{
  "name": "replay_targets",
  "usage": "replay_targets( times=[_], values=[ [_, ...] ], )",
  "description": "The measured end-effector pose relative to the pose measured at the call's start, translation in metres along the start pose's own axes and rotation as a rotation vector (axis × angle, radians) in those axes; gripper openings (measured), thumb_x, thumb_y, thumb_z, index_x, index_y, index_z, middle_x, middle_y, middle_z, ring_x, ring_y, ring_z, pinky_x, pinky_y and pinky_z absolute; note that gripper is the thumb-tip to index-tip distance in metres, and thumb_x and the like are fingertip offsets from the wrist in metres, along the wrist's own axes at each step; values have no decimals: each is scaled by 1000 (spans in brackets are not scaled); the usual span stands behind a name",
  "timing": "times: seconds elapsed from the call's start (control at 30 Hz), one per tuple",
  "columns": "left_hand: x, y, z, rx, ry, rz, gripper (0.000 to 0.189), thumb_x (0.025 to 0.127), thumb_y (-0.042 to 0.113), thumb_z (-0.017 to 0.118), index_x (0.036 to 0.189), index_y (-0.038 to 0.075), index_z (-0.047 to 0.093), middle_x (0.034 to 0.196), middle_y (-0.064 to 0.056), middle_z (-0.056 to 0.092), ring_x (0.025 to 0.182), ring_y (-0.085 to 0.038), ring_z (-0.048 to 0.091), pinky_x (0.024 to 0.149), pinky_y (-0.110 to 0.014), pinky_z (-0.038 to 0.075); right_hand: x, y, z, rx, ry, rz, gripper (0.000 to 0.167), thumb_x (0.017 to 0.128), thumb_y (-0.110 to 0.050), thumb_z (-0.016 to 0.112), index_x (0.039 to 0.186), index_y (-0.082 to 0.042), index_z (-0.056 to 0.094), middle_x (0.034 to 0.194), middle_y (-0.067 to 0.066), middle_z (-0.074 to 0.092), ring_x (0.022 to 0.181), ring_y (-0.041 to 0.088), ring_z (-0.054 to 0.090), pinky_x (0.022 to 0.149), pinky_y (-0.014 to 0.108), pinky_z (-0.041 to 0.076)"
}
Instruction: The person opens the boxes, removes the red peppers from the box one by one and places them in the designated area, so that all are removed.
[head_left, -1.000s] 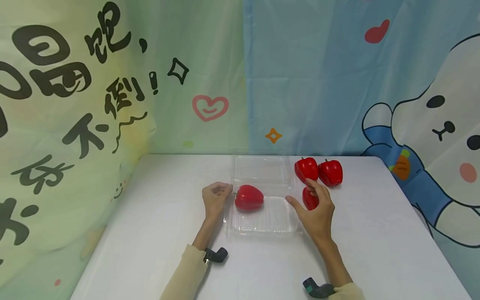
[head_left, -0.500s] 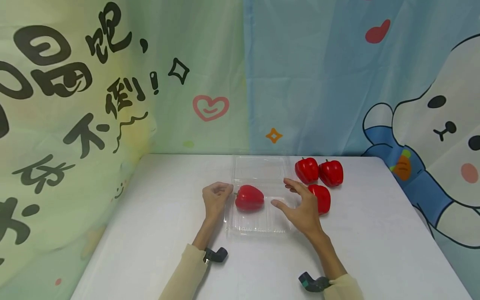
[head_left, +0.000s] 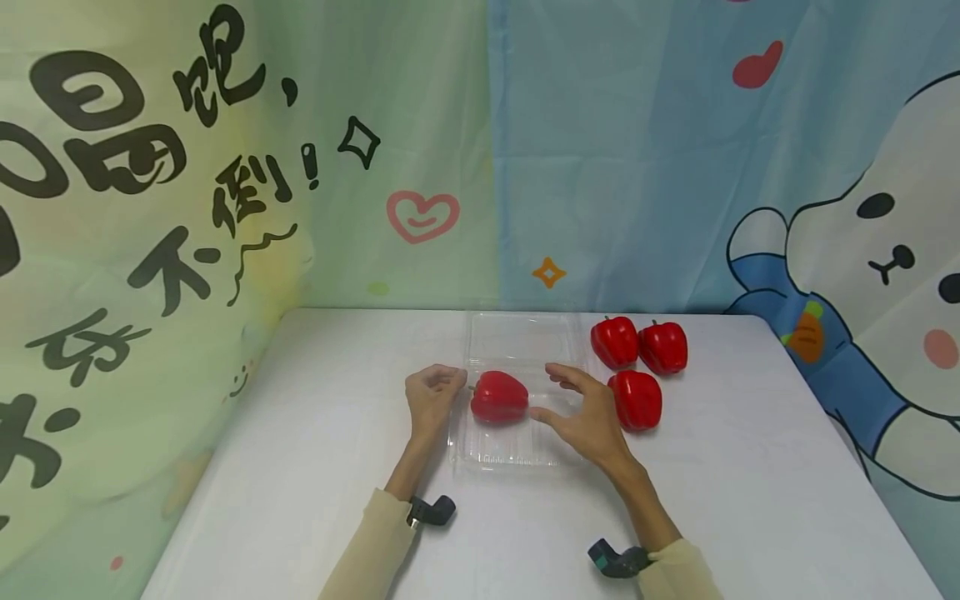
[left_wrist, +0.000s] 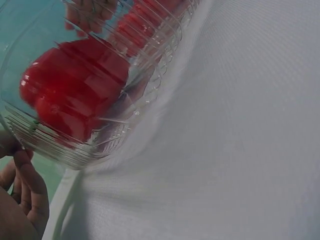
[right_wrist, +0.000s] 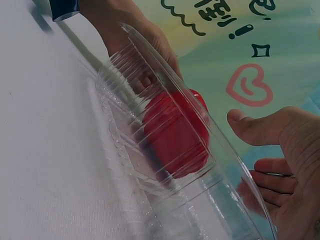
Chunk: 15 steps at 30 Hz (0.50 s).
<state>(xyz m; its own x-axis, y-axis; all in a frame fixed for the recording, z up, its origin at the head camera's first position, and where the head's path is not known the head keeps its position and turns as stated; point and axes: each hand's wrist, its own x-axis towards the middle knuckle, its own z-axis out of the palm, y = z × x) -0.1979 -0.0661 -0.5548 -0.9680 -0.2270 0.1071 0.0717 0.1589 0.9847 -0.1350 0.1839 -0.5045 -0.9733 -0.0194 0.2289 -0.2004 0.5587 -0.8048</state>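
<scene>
A clear plastic clamshell box (head_left: 517, 450) lies on the table with its lid (head_left: 525, 337) folded back. A red bell pepper (head_left: 498, 397) rests on its side in the left part of the box, its stem to the left. My left hand (head_left: 433, 396) pinches the box's left rim between thumb and fingers, as the left wrist view shows. My right hand (head_left: 592, 417) hangs over the right part of the box, thumb and fingers spread apart and holding nothing. Its thumb tip is close to the pepper's right side.
Three more red bell peppers stand right of the box: one by my right hand (head_left: 636, 400), one behind it (head_left: 615, 342) and one at the back right (head_left: 663, 347). A printed curtain (head_left: 645, 167) hangs behind the white table (head_left: 750, 500).
My right hand has moved left from the nearest loose pepper to over the box, uncovering that pepper. My left hand and the pepper in the box have stayed in place.
</scene>
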Motion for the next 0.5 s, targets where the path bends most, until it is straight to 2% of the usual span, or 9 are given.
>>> replay_targets(
  times=[0.5],
  values=[
    [0,2,0,-13,-8,11,11,93,9,82,88,0,80,86,-19,80,65,-7,66,63,-17,51,3,-7,10,-15,-75,29,79,79,-24,96,151,-11,64,152,14,68,136,39,67,111,64,55]
  ],
)
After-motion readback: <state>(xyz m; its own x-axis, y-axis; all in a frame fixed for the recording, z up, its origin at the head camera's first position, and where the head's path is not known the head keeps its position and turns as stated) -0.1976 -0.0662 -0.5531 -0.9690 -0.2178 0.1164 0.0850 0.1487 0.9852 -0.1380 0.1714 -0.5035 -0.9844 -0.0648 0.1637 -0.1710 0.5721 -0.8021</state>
